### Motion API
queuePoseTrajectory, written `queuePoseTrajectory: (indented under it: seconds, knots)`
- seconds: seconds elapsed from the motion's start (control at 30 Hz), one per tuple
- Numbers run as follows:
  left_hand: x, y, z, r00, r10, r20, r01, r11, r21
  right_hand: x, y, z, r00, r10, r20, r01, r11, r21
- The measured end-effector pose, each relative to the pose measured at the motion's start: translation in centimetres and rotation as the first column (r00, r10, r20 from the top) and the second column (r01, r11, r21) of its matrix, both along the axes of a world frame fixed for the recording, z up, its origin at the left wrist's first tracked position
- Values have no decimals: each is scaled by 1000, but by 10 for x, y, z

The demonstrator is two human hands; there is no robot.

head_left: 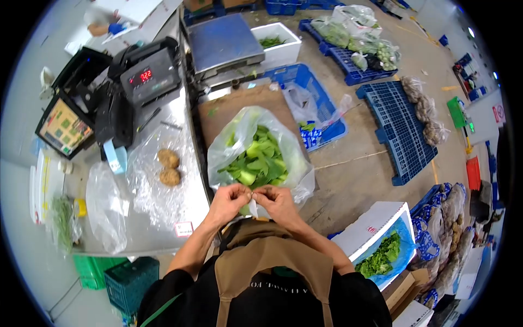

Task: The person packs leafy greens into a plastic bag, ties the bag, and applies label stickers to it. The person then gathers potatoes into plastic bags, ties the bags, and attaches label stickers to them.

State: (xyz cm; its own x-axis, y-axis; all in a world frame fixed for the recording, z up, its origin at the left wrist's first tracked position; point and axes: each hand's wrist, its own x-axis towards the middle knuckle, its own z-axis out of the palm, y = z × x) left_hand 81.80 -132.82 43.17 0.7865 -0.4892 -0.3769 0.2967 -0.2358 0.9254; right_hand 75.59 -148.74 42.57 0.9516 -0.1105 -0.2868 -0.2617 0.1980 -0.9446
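A clear plastic bag (pixel 297 155) of leafy greens (pixel 259 158) stands open on a brown board in front of me. At its near edge my left hand (pixel 231 201) and my right hand (pixel 275 201) meet, thumbs and fingertips pinched close together. Between them hangs a small white piece (pixel 253 207), possibly a tag or part of the bag; what exactly the fingertips hold is too small to tell.
On the left, a metal table (pixel 193 204) bears two potatoes (pixel 169 168), plastic bags, a lit scale display (pixel 143 77) and a screen (pixel 66 126). A platform scale (pixel 223 42) lies ahead. To the right are a blue crate (pixel 339 129), pallets (pixel 400 128) and a lettuce box (pixel 357 229).
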Motion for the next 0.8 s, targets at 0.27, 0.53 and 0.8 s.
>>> queuePoseTrajectory:
  seconds: [0.27, 0.53, 0.8]
  knots:
    - [6, -36, -1, 960, 277, 38, -268, 950, -159, 18, -44, 9, 920, -353, -173, 391, 782, 485]
    - [54, -36, 47, 887, 455, 75, -281, 663, -694, 66, -179, 12, 658, -753, 29, 655, 590, 472]
    - [57, 5, 64, 705, 705, -82, -510, 423, -748, 133, -176, -92, 891, -94, 444, 444, 383, -810]
